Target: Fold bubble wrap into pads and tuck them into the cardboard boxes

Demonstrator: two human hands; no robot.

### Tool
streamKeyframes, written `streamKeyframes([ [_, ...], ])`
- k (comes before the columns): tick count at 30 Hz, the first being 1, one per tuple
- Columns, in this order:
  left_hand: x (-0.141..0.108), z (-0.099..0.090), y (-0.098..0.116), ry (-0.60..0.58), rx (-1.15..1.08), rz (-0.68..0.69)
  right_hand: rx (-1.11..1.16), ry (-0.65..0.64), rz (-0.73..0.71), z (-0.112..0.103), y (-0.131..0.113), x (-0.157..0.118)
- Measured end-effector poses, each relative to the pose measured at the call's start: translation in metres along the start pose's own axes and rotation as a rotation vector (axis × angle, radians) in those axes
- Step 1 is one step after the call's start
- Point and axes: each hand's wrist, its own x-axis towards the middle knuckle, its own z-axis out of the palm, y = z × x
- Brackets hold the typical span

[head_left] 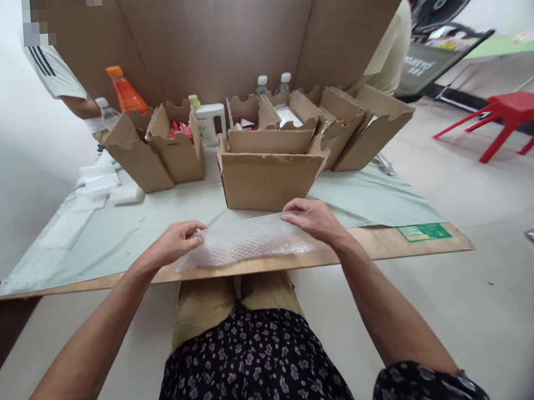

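Note:
A clear sheet of bubble wrap (246, 240) lies across the table's front edge, close to my body. My left hand (181, 240) pinches its left upper corner between thumb and fingers. At the other end, my right hand (311, 218) grips the upper right edge, thumb and fingertips closed on it. Just behind the wrap stands an open cardboard box (268, 179), its low front wall facing me. Whether anything lies under the wrap I cannot tell.
Several cardboard bins (178, 160) stand behind, some holding red packets (180, 130). An orange bottle (129, 94) and a white bottle (211, 124) are among them. Folded bubble wrap (126, 195) lies at left. A tall cardboard panel (221, 40) separates off people behind. A red stool (512, 109) stands right.

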Motion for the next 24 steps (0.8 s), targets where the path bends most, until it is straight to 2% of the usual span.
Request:
streamKeyframes([
  [3,0.033,-0.002,-0.008,0.188,0.344,0.025,-0.111,0.332,0.023,0.009,0.026,-0.006],
  [6,0.046,0.002,-0.007,0.349,0.435,0.119,-0.064,0.468,0.069,0.003,0.050,-0.019],
  [9,0.063,0.009,0.007,0.369,0.187,0.182,0.052,0.460,0.126,-0.005,0.064,-0.013],
  [13,0.103,0.026,0.033,0.275,-0.275,0.247,0.213,0.323,0.144,-0.005,0.065,0.021],
  [16,0.124,0.039,0.045,0.299,-0.477,0.252,0.249,0.259,0.124,-0.005,0.062,0.043],
  [19,0.128,0.044,0.050,0.394,-0.527,0.269,0.236,0.274,0.081,-0.011,0.061,0.054],
  [24,0.138,0.043,0.054,0.482,-0.427,0.271,0.265,0.248,0.074,-0.017,0.073,0.071],
])
